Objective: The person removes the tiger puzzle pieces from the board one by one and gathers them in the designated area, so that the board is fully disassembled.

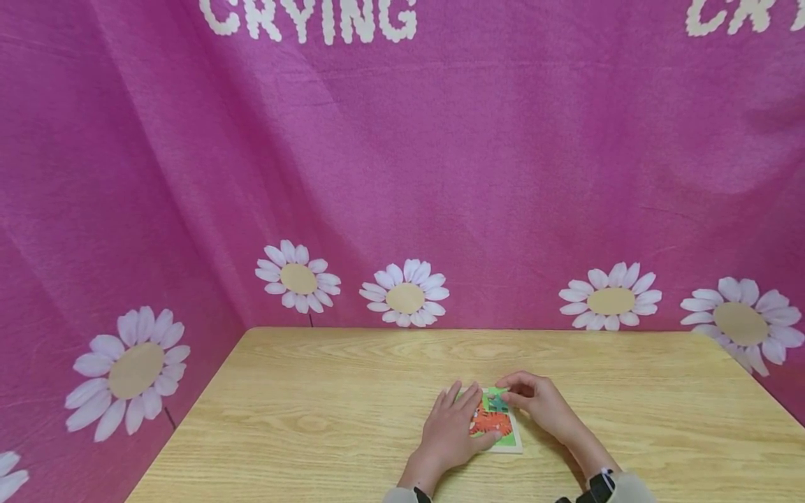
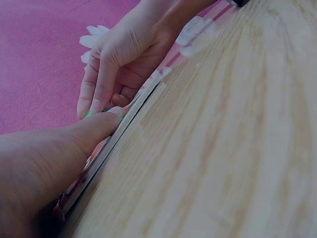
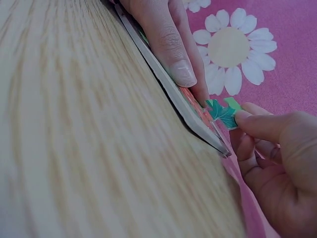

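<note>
A small jigsaw puzzle board with a pale rim lies on the wooden table, showing an orange striped animal picture on green. My left hand rests across its left part, fingers extended and thumb along the near side, hiding much of the picture. At the far right corner my right hand pinches a green puzzle piece with a leaf print between thumb and fingers. In the right wrist view that piece is tilted up over the board's edge. The left wrist view shows both hands close together at the board, the left thumb pressing on it.
The light wooden table stretches to both sides of the board. Behind it and on the left hangs a pink curtain with white daisies and lettering. Dark bands circle the wrists.
</note>
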### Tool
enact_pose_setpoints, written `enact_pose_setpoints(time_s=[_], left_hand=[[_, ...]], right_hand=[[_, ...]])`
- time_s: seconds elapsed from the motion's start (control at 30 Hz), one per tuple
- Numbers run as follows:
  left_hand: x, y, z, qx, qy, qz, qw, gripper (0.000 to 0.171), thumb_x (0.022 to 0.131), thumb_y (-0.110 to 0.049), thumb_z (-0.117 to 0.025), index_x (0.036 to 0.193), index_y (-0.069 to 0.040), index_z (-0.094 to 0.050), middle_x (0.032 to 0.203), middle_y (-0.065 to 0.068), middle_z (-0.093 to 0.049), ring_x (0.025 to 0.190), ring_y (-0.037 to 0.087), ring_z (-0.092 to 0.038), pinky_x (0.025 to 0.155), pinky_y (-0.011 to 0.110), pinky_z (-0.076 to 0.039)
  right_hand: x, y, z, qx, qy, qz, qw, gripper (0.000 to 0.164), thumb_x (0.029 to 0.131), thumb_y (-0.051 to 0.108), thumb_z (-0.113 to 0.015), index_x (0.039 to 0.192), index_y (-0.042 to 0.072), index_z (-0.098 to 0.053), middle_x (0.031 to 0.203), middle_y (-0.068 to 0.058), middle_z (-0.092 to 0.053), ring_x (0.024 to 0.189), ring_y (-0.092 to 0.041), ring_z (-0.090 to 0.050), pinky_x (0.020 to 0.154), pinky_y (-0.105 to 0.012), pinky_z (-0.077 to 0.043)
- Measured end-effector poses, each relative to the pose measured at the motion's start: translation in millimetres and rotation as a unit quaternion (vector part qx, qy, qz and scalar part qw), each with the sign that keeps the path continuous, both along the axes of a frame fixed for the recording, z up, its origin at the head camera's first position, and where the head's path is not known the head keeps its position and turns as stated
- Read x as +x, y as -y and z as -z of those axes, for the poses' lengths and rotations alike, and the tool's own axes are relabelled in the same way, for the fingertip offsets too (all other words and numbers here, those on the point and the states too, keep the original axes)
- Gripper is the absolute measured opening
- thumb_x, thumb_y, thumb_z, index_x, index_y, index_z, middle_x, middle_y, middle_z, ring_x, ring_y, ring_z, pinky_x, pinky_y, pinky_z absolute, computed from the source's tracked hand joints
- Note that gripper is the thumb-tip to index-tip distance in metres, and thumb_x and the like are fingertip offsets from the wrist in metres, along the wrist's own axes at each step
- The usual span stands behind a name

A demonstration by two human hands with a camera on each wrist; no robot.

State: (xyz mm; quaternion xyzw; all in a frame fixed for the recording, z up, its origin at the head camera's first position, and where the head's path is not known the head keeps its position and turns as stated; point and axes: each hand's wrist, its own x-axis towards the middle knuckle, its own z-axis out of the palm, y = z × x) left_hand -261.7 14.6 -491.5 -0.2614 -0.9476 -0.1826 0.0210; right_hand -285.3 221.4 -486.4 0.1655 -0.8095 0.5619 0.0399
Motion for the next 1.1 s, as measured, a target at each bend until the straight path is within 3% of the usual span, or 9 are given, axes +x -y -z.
enact_pose_setpoints(time_s=[1.1], left_hand=[[-0.5, 0, -0.2, 0.006, 0.026, -0.006, 0.9996, 0.076, 0.092, -0.063, -0.054, 0.151, -0.017, -0.041, 0.157, -0.008, -0.032, 0.147, 0.021, -0.02, 0.119, 0.041, -0.016]], right_hand=[[4.4, -28, 0.7, 0.028, -0.012, 0.021, 0.999, 0.018, 0.092, 0.006, -0.067, 0.107, -0.003, -0.069, 0.108, -0.017, -0.068, 0.093, -0.008, -0.063, 0.078, -0.021, -0.053]])
